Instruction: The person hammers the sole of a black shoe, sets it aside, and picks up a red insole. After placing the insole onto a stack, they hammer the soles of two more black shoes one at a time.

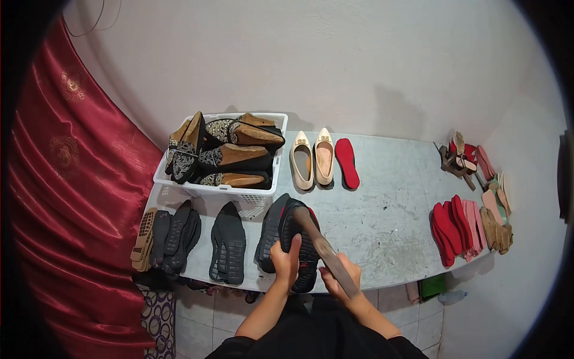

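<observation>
My left hand (pixel 286 261) grips a black shoe (pixel 302 245) held sole-up at the table's near edge. The shoe shows a ridged black sole and a bit of red at its side. My right hand (pixel 341 278) holds a long flat metal tool (pixel 323 248), its handle end near my wrist and its head resting on the sole's upper part. A second black sole (pixel 270 230) lies just left of the held shoe.
A white basket (pixel 222 190) holds several embroidered shoes on wooden lasts. Black soles (pixel 227 242) and a tan sole (pixel 143 238) lie at the front left. A beige pair (pixel 312 158) and red insole (pixel 347 163) sit mid-table; red and pink insoles (pixel 457 227) lie right. Red curtain (pixel 66 209) hangs left.
</observation>
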Demonstrator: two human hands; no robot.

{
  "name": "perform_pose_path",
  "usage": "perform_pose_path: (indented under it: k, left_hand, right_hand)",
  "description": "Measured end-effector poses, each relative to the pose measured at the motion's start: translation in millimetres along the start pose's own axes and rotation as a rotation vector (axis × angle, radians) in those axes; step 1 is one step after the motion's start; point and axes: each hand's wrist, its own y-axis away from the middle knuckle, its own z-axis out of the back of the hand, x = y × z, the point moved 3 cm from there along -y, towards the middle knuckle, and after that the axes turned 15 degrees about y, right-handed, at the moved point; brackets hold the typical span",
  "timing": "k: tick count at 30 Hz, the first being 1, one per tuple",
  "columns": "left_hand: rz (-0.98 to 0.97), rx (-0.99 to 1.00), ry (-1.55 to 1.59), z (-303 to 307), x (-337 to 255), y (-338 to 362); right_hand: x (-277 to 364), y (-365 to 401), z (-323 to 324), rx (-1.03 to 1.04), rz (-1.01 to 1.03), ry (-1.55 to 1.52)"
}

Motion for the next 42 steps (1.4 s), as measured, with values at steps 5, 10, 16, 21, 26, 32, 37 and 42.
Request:
perform_pose_path:
  k: [5, 10, 16, 21, 26, 32, 37, 42]
  left_hand:
    - [0.029, -0.02, 0.087, -12, -9, 2]
    - [0.01, -0.024, 0.097, -12, -4, 6]
    - [0.013, 0.055, 0.094, -6, 3, 4]
    - [0.051, 0.035, 0.053, -2, 15, 3]
    - [0.084, 0.032, 0.204, -2, 13, 4]
    - [0.088, 0.04, 0.247, -8, 10, 10]
    - [0.076, -0.003, 0.086, -9, 4, 8]
    - [-0.05, -0.011, 0.087, -19, -10, 5]
  right_hand:
    - [0, -3, 3, -0.089, -0.007, -0.07]
    - [1, -3, 4, -0.07, -0.057, -0.073]
    - [1, 3, 6, -0.052, -0.009, -0.107]
    - [-2, 12, -5, -0.007, -0.037, -0.034]
    - [2, 9, 4, 0.023, -0.072, -0.02]
    - [-2, 10, 4, -0.006, -0.019, 0.056]
    - [-2, 15, 8, -0.074, -0.03, -0.025]
    - [-8, 11, 7, -0.059, -0.091, -0.057]
